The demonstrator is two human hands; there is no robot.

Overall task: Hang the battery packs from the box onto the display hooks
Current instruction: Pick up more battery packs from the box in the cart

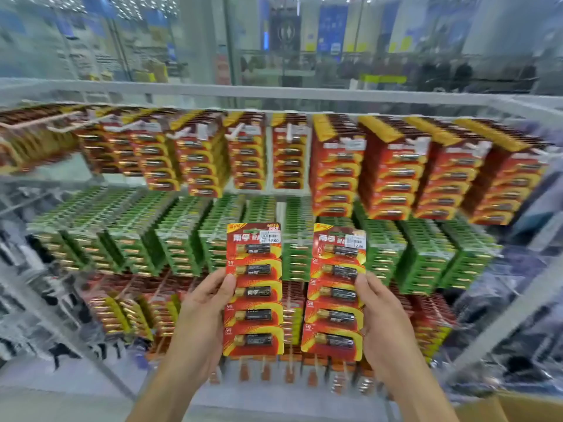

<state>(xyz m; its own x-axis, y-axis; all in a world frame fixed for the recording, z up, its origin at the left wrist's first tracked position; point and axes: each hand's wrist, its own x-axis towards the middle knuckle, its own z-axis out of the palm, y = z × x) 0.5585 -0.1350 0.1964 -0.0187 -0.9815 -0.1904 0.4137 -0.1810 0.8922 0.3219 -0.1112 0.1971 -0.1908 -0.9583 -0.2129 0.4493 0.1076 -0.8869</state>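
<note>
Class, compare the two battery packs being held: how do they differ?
The left pack is nearly upright; the right pack leans slightly rightward. The left hand pinches the left pack's left edge; the right hand holds the right pack's right edge. Both are red five-battery cards.

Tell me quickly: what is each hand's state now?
Left hand: holds the left red battery pack by its edge.
Right hand: holds the right red battery pack by its edge.

The left pack (254, 290) is held in the left hand (202, 306) beside the right pack (335, 293) in the right hand (384, 318), both before the display rack (274, 95). A box (518, 406) is placed lower right.
</note>
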